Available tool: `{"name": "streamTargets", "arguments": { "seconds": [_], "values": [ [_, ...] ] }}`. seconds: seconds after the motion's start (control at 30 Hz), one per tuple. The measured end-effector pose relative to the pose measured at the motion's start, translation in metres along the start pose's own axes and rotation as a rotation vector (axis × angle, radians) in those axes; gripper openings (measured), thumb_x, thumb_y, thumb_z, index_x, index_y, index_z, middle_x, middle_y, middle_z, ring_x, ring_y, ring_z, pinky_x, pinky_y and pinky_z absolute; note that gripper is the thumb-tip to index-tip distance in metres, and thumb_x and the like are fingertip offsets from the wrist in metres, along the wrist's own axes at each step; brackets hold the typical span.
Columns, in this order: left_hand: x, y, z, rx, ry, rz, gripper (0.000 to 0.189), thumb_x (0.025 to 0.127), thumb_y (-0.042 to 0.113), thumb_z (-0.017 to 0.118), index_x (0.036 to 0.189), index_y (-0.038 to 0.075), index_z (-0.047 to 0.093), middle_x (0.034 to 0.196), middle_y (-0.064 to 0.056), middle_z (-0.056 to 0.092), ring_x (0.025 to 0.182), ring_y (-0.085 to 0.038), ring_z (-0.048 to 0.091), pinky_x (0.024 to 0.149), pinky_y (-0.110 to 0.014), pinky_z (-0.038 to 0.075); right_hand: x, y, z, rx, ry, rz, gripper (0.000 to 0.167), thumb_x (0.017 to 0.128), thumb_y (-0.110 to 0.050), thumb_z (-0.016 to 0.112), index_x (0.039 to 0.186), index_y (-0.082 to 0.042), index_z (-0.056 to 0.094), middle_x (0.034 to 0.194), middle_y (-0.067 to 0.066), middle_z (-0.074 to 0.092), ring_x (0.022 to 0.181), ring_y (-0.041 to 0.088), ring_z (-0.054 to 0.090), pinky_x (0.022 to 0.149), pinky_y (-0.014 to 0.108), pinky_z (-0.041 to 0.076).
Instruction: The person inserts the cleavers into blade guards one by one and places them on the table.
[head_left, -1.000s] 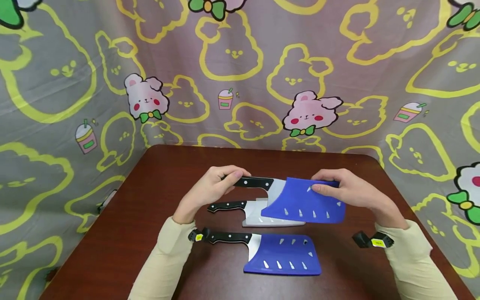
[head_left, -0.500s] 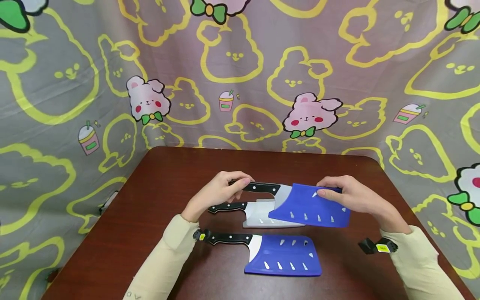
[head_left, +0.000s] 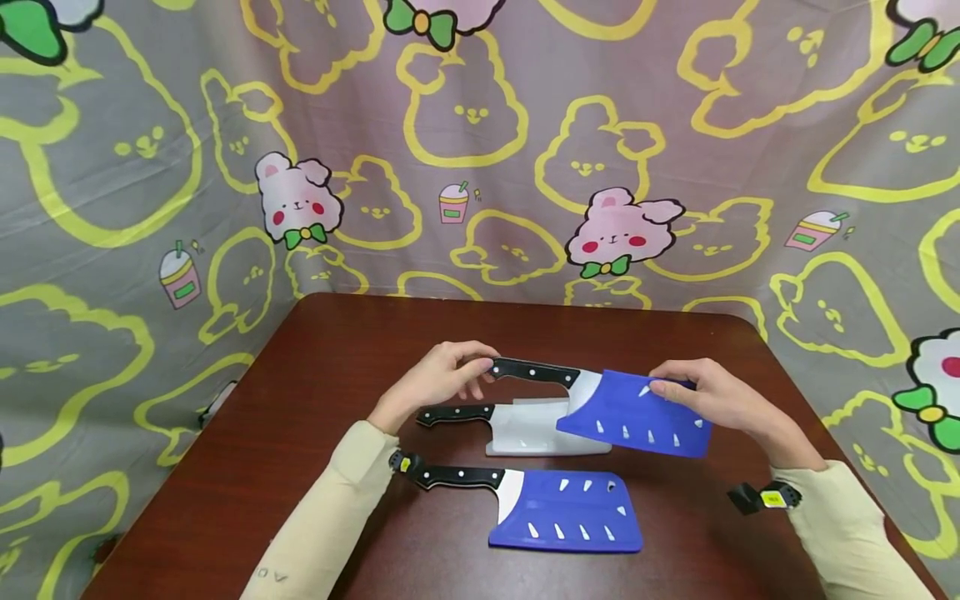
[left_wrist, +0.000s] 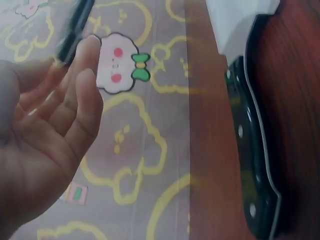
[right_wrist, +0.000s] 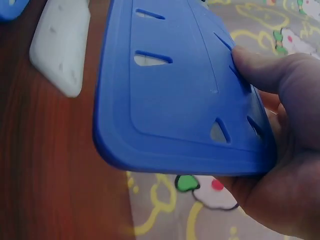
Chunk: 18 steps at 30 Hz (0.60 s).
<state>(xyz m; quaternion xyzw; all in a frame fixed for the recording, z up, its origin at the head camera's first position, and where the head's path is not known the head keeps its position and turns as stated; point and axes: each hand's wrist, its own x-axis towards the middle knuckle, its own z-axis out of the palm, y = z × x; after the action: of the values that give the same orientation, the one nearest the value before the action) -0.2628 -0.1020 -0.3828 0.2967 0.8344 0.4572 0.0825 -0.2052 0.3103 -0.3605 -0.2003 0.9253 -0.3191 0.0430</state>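
A cleaver (head_left: 534, 372) with a black riveted handle is held up over the table, its blade inside a blue slotted blade cover (head_left: 633, 417). My right hand (head_left: 708, 392) pinches that cover at its upper right end, with the thumb on the near face, as the right wrist view also shows on the blue cover (right_wrist: 175, 100). My left hand (head_left: 442, 379) is at the handle's butt; in the left wrist view its loosely bent fingers (left_wrist: 85, 105) stand apart beside the handle end (left_wrist: 67, 47). The blade itself is mostly hidden.
On the brown table (head_left: 360, 350) behind the raised cleaver lies a knife in a whitish cover (head_left: 525, 429). Nearer me lies another cleaver in a blue cover (head_left: 566, 512). A cartoon-patterned cloth (head_left: 480, 167) hangs around the table.
The raised cleaver has moved right and slightly down with my right hand. Its handle has slid out of my left hand, so the butt now shows at the fingertips.
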Motion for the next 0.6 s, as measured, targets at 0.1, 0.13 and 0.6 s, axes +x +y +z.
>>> {"name": "streamTargets", "arguments": {
  "seconds": [0.1, 0.13, 0.6],
  "values": [
    [-0.003, -0.008, -0.007, -0.011, 0.037, -0.015, 0.022, 0.102, 0.022, 0.053, 0.119, 0.014, 0.065, 0.092, -0.007, 0.071, 0.077, -0.037, 0.071, 0.067, -0.054, 0.056, -0.003, 0.013, -0.001, -0.008, 0.031, 0.063, 0.03, 0.097, -0.03, 0.061, 0.116, -0.007, 0.066, 0.093, 0.008, 0.069, 0.07, 0.014, 0.064, 0.061, 0.028, 0.054],
    [-0.005, -0.011, -0.01, -0.011, 0.051, -0.023, 0.021, 0.102, 0.02, 0.053, 0.118, 0.014, 0.066, 0.092, -0.008, 0.07, 0.077, -0.036, 0.071, 0.067, -0.055, 0.056, -0.004, 0.018, -0.001, -0.011, 0.042, 0.086, 0.032, 0.098, -0.031, 0.06, 0.117, -0.006, 0.065, 0.094, 0.009, 0.069, 0.07, 0.015, 0.064, 0.061, 0.028, 0.054],
    [-0.033, -0.033, -0.058, 0.077, 0.163, -0.135, 0.016, 0.101, 0.018, 0.056, 0.111, 0.016, 0.068, 0.086, -0.015, 0.064, 0.074, -0.033, 0.065, 0.061, -0.04, 0.055, -0.018, 0.083, 0.004, 0.014, 0.143, 0.245, 0.044, 0.106, -0.029, 0.04, 0.125, 0.008, 0.055, 0.09, 0.014, 0.066, 0.067, 0.012, 0.062, 0.057, 0.027, 0.051]
  ]
}}
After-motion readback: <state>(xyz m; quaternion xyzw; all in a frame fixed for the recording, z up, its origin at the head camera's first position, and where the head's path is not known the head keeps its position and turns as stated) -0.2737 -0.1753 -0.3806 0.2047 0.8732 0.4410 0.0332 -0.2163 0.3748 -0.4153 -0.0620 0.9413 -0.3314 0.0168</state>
